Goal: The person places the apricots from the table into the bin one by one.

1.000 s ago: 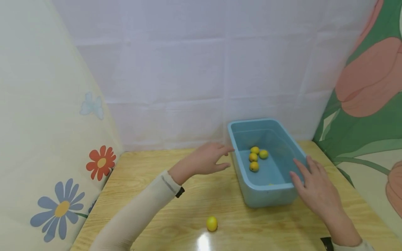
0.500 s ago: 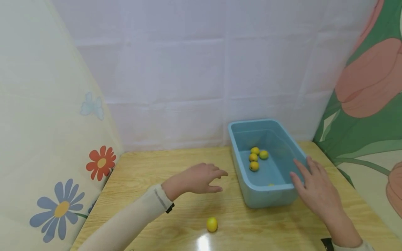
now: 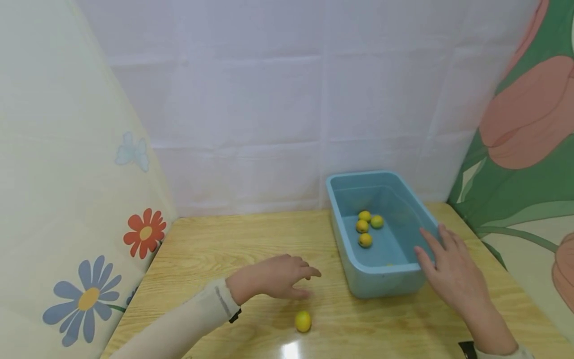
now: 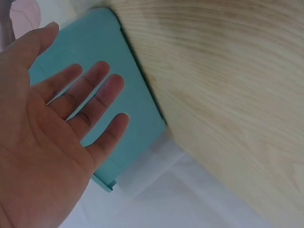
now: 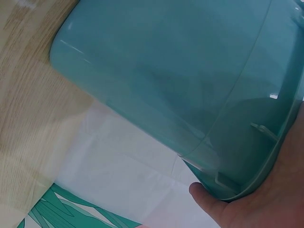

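Note:
A small yellow lemon-like fruit (image 3: 303, 321) lies on the wooden table near its front. My left hand (image 3: 273, 277) hovers above and a little behind it, fingers extended and holding nothing. In the left wrist view the palm and spread fingers (image 4: 105, 90) show in front of the blue bin's side. The blue plastic bin (image 3: 385, 279) stands on the right of the table, with several yellow fruits (image 3: 365, 240) on its floor; its near wall mostly hides one. My right hand (image 3: 457, 274) rests on the bin's near right rim, fingers loosely extended; the right wrist view shows it against the rim.
The wooden table (image 3: 215, 244) reaches back to a white cloth backdrop (image 3: 246, 99). A cream panel with printed flowers (image 3: 89, 199) stands on the left. On the right hangs a green panel with pink blossoms (image 3: 529, 114).
My left hand has come away from the bin's left rim, moving towards me and down to near the lone fruit. One fruit in the bin has shifted slightly. My right hand stays put.

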The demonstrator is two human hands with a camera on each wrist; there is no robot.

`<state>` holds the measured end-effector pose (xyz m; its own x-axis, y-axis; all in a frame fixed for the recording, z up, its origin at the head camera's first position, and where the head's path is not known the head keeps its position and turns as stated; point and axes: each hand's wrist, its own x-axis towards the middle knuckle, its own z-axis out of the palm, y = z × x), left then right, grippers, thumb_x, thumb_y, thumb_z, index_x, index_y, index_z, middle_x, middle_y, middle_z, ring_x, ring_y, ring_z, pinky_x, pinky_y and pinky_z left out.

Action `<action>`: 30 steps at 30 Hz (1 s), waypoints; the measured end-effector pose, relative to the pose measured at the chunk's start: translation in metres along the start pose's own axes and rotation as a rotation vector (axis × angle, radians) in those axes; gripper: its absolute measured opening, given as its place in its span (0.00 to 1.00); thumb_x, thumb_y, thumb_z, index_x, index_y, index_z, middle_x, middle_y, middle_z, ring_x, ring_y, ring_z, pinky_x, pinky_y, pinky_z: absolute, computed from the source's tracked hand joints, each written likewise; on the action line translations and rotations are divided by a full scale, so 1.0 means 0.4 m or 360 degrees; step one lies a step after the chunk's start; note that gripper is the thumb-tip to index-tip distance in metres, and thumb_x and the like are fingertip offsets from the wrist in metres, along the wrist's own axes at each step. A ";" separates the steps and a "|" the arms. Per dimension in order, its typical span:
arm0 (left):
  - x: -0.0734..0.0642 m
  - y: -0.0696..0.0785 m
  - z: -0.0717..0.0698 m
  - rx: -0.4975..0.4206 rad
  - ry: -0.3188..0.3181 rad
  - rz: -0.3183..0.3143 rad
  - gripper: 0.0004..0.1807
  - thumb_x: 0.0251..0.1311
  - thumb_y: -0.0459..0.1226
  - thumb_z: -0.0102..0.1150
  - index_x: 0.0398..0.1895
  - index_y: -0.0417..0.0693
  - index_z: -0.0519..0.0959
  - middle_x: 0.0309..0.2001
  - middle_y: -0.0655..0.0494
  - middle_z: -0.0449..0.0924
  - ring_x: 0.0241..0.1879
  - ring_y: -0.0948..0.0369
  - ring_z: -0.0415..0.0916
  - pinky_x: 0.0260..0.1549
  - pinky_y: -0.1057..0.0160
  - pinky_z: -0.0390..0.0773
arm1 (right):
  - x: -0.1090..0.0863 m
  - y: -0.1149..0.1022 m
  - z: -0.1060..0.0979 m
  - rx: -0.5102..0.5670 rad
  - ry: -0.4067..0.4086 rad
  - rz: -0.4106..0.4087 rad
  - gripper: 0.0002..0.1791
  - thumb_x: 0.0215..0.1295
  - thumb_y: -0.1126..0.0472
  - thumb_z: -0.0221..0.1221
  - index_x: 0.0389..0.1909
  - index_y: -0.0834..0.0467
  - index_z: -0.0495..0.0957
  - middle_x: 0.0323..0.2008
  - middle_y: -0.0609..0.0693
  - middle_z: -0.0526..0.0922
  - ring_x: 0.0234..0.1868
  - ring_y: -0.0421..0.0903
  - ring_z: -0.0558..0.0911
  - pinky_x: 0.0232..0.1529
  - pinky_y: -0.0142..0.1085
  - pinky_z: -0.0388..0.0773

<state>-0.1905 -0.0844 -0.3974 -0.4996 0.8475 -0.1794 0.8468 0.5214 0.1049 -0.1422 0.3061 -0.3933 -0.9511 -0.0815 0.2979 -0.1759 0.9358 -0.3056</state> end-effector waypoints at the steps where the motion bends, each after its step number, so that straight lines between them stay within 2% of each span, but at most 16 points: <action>1: -0.003 0.002 0.003 0.0001 -0.0006 0.0005 0.28 0.72 0.55 0.55 0.70 0.56 0.71 0.54 0.61 0.82 0.52 0.63 0.78 0.55 0.60 0.78 | 0.000 -0.001 -0.001 -0.0002 -0.0003 0.0000 0.34 0.80 0.41 0.43 0.73 0.61 0.66 0.74 0.75 0.52 0.71 0.75 0.55 0.59 0.73 0.59; 12: -0.045 0.010 0.049 -0.0121 -0.0025 0.0059 0.28 0.71 0.55 0.56 0.70 0.56 0.72 0.54 0.63 0.82 0.52 0.66 0.78 0.54 0.62 0.78 | -0.002 -0.003 -0.001 -0.0003 0.0015 -0.0002 0.33 0.80 0.42 0.44 0.73 0.61 0.66 0.74 0.75 0.53 0.71 0.75 0.55 0.60 0.73 0.59; 16: -0.059 0.017 0.059 -0.0144 -0.0062 0.0044 0.31 0.69 0.57 0.58 0.70 0.57 0.72 0.55 0.64 0.81 0.52 0.67 0.77 0.56 0.61 0.77 | -0.002 -0.004 -0.001 0.0006 0.0023 -0.0009 0.33 0.80 0.42 0.43 0.73 0.61 0.66 0.74 0.75 0.53 0.71 0.75 0.55 0.60 0.73 0.59; 20: -0.070 0.026 0.072 -0.0147 -0.0078 0.0033 0.31 0.67 0.57 0.61 0.70 0.58 0.72 0.54 0.65 0.81 0.53 0.67 0.77 0.57 0.59 0.76 | -0.001 -0.004 -0.002 0.0006 0.0019 -0.0007 0.33 0.80 0.41 0.43 0.73 0.61 0.66 0.74 0.75 0.53 0.71 0.75 0.55 0.60 0.73 0.59; 26: -0.078 0.033 0.097 -0.0086 -0.0041 0.0079 0.31 0.64 0.54 0.66 0.68 0.58 0.74 0.52 0.65 0.82 0.51 0.69 0.77 0.54 0.63 0.77 | -0.003 -0.005 -0.003 -0.0003 0.0005 -0.0009 0.33 0.80 0.41 0.43 0.73 0.61 0.66 0.74 0.75 0.53 0.71 0.75 0.56 0.59 0.73 0.59; 30: -0.079 0.034 0.112 -0.0096 -0.0017 0.0089 0.30 0.63 0.54 0.67 0.67 0.58 0.75 0.51 0.65 0.82 0.50 0.70 0.77 0.53 0.64 0.77 | -0.005 -0.008 -0.005 0.0002 0.0006 -0.0008 0.34 0.80 0.41 0.43 0.72 0.61 0.66 0.74 0.75 0.53 0.70 0.75 0.56 0.60 0.73 0.59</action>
<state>-0.1550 -0.1083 -0.4342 -0.4496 0.8745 -0.1820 0.8606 0.4787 0.1738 -0.1394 0.3040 -0.3912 -0.9492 -0.0848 0.3029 -0.1810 0.9349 -0.3053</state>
